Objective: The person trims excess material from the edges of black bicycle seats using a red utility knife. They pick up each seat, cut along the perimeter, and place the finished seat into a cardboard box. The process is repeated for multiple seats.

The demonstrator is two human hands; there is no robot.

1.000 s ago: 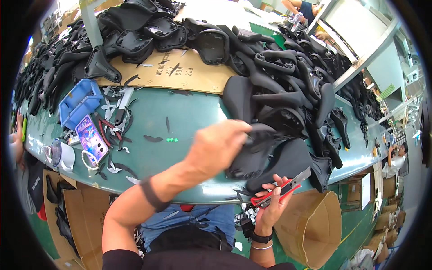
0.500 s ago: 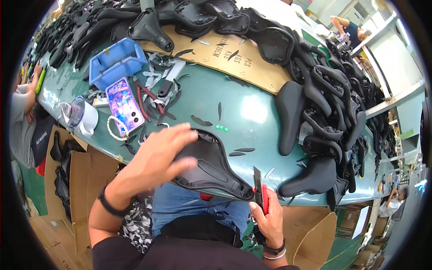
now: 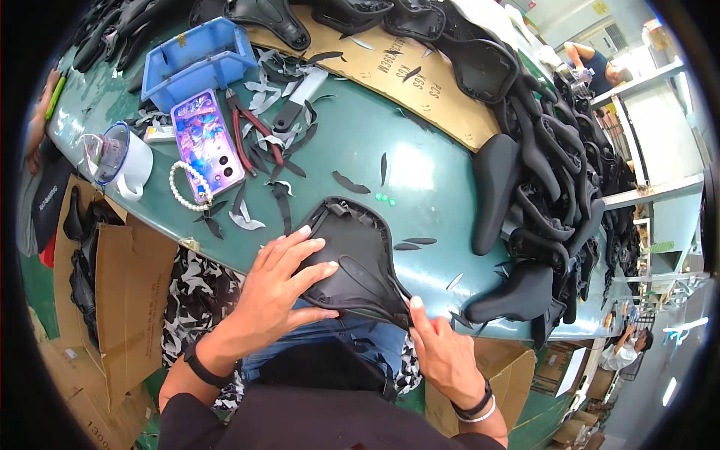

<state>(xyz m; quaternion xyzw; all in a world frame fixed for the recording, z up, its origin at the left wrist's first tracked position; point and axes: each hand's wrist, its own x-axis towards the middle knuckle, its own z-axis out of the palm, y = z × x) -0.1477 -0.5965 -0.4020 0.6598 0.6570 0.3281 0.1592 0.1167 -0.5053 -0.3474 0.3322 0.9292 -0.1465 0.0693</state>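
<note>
A black bicycle saddle [image 3: 358,259] lies underside up at the table's near edge, its narrow nose pointing toward my right hand. My left hand [image 3: 281,277] grips its wide left side, fingers spread over the hollow underside and thumb at the near rim. At the nose, my right hand [image 3: 442,352] is closed with its index finger stretched along the tip. The red-handled utility knife seen in that hand a moment ago is now hidden by the fingers and the saddle. Thin black offcuts [image 3: 416,244] lie just beyond the saddle.
Piled saddles [image 3: 540,165] line the right and far sides, some on a cardboard sheet [image 3: 390,64]. Left on the green table [image 3: 345,127] are a blue bin [image 3: 196,64], phone [image 3: 206,142], red-handled pliers [image 3: 244,135] and white mug [image 3: 135,165]. Cardboard boxes [image 3: 135,281] stand below.
My left hand has come down from above the saddle onto its wide side. My right hand has brought the utility knife against the nose. The saddle has turned and shifted slightly.
</note>
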